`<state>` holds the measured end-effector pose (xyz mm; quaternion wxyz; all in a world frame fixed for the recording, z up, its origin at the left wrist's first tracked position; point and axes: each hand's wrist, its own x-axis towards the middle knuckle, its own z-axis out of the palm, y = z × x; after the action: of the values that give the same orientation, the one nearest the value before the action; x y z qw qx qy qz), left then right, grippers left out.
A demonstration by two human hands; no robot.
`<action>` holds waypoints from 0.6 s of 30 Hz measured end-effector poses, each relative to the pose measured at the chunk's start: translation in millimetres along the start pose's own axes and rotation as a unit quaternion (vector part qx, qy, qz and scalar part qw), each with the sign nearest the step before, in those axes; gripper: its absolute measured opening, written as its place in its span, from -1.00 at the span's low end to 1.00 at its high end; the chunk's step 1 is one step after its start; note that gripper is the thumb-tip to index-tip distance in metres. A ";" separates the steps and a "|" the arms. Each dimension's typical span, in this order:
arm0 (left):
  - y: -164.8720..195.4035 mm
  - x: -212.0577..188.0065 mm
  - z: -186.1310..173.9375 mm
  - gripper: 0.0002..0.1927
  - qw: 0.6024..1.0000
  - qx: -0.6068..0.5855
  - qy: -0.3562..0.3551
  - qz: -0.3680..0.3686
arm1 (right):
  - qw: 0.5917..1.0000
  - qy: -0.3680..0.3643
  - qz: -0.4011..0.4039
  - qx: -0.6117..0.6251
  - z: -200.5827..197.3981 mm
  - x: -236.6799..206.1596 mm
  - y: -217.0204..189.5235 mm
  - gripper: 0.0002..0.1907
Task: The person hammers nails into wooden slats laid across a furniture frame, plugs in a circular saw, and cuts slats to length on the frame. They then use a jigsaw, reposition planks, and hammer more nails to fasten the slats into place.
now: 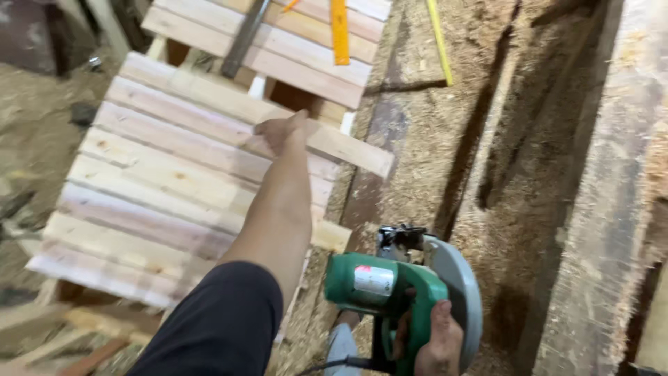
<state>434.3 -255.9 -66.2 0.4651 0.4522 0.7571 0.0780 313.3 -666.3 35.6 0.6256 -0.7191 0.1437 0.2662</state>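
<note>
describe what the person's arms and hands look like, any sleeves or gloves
Both hands are bare, with no gloves, rings or watch in view. The left hand shows at the end of a bare forearm, with a dark, near-black sleeve covering the upper arm to about the elbow. Only part of the right hand shows; its sleeve is out of view.

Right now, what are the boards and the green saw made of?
The boards look like bare, unpainted wood: pale grain, knots, pinkish streaks. The saw in the right hand seems to have a glossy green plastic body and a dull grey metal guard. The left hand rests on the boards.
</note>
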 end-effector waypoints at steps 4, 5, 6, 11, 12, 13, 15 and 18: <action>-27.4 -2.0 -1.8 0.09 0.994 -0.074 0.045 0.061 | 1.000 -0.014 -0.018 -0.006 -5.1 -7.6 8.2 -0.18; -36.0 -2.6 -1.9 0.16 0.994 -0.096 0.025 0.049 | 1.000 -0.017 -0.026 0.001 -5.7 -7.9 8.9 -0.17; -45.4 -2.7 -2.8 0.23 0.993 -0.115 0.007 0.035 | 0.999 -0.021 -0.030 0.007 -6.0 -9.7 9.7 -0.16; -50.9 9.9 -6.9 0.06 0.955 -0.277 0.059 0.088 | 0.998 -0.016 -0.040 0.036 -0.7 -13.9 5.9 -0.16; -43.5 14.5 -9.1 0.15 0.949 -0.295 0.067 0.092 | 0.998 -0.018 -0.040 0.045 0.6 -16.3 4.1 -0.16; -32.9 18.7 -11.0 0.10 0.914 -0.363 0.072 0.165 | 0.998 -0.018 -0.038 0.053 2.4 -18.8 2.1 -0.17; -9.8 27.5 -18.4 0.00 0.849 -0.408 0.091 0.321 | 0.997 -0.015 -0.053 0.048 7.1 -24.5 -2.1 -0.17; 20.7 31.6 -28.1 -0.09 0.791 -0.270 0.180 0.518 | 0.997 -0.009 -0.057 0.056 15.1 -35.6 -8.4 -0.20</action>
<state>420.2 -211.4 -59.5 0.3130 0.6108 0.4274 0.5885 285.8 -654.6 61.4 0.6803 -0.6875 0.1113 0.2284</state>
